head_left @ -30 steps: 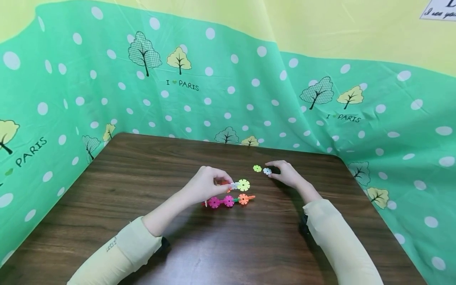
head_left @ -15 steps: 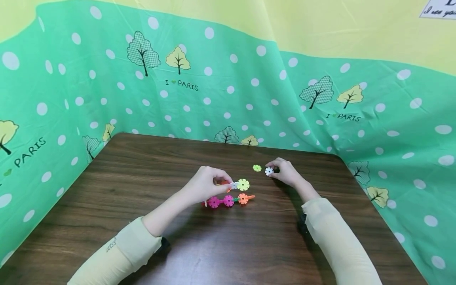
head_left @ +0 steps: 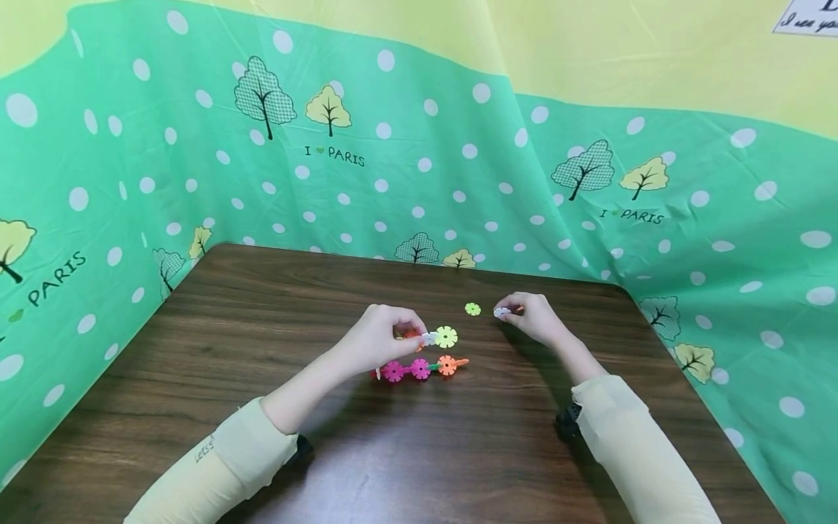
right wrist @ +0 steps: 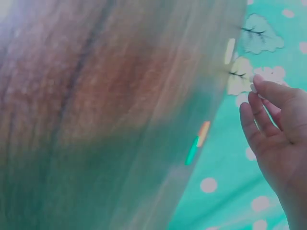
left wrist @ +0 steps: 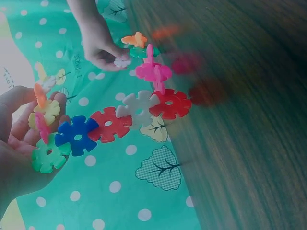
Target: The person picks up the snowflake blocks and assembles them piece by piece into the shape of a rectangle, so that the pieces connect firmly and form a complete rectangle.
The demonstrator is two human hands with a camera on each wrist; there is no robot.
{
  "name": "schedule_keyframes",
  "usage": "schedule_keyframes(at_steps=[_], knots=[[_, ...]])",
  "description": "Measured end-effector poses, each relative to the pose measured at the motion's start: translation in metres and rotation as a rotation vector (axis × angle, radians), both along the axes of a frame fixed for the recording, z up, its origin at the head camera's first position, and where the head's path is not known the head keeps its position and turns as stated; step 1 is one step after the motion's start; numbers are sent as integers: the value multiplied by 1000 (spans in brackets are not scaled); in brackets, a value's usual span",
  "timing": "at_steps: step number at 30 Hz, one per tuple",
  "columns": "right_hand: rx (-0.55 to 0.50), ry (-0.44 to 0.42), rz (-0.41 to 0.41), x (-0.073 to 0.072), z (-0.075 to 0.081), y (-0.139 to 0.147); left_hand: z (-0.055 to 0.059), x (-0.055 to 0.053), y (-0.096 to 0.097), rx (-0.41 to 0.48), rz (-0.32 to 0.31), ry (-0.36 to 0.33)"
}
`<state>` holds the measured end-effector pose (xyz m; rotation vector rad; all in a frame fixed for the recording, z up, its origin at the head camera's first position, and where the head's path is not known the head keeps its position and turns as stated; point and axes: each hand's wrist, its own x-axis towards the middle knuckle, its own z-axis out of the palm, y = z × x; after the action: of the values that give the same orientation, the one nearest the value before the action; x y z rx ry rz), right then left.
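My left hand (head_left: pixel 376 340) holds a chain of interlocked plastic snowflake discs over the table, left of centre. In the left wrist view the chain curves from a green disc (left wrist: pixel 50 152) by the palm through a blue disc (left wrist: pixel 76 136), a red disc (left wrist: pixel 110 124) and a white disc (left wrist: pixel 139 108). Pink discs (left wrist: pixel 152 73) follow toward its far end. A yellow disc (head_left: pixel 447 337) sticks out past my left fingertips. At the back right, my right hand (head_left: pixel 535 320) pinches a loose white disc (head_left: pixel 501 313) between thumb and fingers.
A lime-green disc (head_left: pixel 473 309) lies flat on the brown table (head_left: pixel 314 291), left of my right hand. Beside that hand, the right wrist view shows an orange disc (right wrist: pixel 203 133) and a green disc (right wrist: pixel 192 150) edge-on. Green dotted cloth (head_left: pixel 419 196) hangs behind the table.
The white disc, lying beside the lime-green one a second ago, has been picked up by my right hand, tilted and drawn slightly right. My left hand and the chain stay nearly still.
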<state>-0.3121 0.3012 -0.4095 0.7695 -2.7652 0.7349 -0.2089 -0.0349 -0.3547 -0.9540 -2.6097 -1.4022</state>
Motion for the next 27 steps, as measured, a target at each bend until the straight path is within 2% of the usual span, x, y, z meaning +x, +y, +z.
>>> schedule_keyframes(at_steps=[7, 13, 27], knots=[[-69, 100, 39, 17, 22, -7, -2, -1, 2, -20, 19, 39], [-118, 201, 88, 31, 39, -19, -1, 0, 2, -23, 9, 36], [-259, 268, 222, 77, 65, -59, 1, 2, 3, -34, 22, 11]])
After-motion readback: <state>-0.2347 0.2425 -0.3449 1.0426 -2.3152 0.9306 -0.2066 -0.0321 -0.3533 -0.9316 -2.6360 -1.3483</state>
